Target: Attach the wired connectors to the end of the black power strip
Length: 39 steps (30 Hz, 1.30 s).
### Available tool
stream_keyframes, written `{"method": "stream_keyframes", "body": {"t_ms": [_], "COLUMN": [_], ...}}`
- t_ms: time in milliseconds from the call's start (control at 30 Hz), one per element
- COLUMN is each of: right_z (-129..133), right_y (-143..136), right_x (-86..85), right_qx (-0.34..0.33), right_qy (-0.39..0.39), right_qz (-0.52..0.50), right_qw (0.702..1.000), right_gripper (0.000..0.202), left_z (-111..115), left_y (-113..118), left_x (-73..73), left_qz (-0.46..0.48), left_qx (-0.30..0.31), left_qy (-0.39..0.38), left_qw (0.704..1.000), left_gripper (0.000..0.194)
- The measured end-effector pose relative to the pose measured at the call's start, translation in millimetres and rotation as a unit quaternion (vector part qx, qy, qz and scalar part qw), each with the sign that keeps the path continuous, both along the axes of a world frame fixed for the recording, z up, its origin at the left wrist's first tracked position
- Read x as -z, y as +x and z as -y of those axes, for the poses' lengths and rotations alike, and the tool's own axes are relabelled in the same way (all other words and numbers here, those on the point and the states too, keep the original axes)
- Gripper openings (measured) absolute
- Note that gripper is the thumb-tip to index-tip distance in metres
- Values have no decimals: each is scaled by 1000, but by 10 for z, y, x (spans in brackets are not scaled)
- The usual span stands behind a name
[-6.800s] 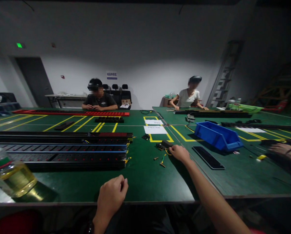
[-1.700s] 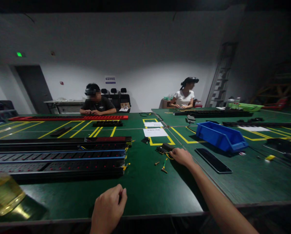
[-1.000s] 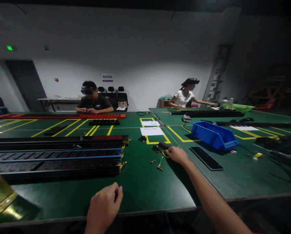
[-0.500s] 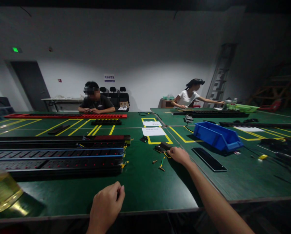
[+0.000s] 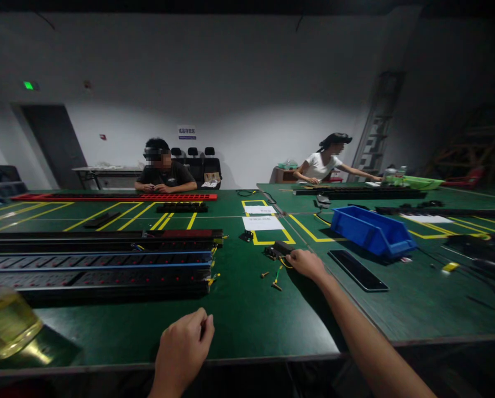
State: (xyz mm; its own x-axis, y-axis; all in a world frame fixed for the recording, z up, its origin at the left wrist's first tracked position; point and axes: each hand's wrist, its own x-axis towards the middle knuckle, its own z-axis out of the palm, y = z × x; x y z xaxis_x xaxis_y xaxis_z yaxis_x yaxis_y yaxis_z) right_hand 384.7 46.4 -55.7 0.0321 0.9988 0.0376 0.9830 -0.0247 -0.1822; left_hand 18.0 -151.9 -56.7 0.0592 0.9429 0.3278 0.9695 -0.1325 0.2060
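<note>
My left hand [image 5: 184,345] rests at the table's front edge, its fingers curled into a loose fist with nothing showing in it. My right hand [image 5: 307,263] reaches forward, closed at the near end of a small black block-shaped part [image 5: 283,247]; the fingertips are partly hidden. A dark connector piece [image 5: 270,253] adjoins that part's left side. Just in front lie a green-and-yellow wire [image 5: 278,275] with a brass-coloured screw [image 5: 277,287] at its end, and a second loose screw [image 5: 264,275]. Another little black part [image 5: 246,236] sits farther back.
Long black rail units [image 5: 106,271] fill the left side, behind a bottle of yellow liquid [image 5: 11,320]. To the right are a phone [image 5: 357,270], a blue bin [image 5: 367,235] and dark cables [image 5: 479,268]. Two people [image 5: 168,174] work across the green table [image 5: 247,326].
The whole view has shifted slightly. Both hands keep the same pose, and the right one stays at the black part.
</note>
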Motion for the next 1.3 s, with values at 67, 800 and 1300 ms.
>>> {"method": "stream_keyframes", "body": {"t_ms": [67,800,1300], "right_z": [-1,-6,15], "right_y": [0,2,-12], "right_x": [3,-14,-14], "right_qx": [-1,-2,0], "right_qy": [0,-7,3], "right_qz": [-1,7,-4], "right_qw": [1000,1000,1000], "right_gripper": [44,44,42], "left_z": [-3,4,-8], "left_y": [-4,-10,-12], "left_x": [15,11,20], "left_qz": [3,14,15], "left_qx": [2,15,7], "left_qy": [5,36,18], "left_qw": [1000,999,1000], "left_gripper": [38,37,37]}}
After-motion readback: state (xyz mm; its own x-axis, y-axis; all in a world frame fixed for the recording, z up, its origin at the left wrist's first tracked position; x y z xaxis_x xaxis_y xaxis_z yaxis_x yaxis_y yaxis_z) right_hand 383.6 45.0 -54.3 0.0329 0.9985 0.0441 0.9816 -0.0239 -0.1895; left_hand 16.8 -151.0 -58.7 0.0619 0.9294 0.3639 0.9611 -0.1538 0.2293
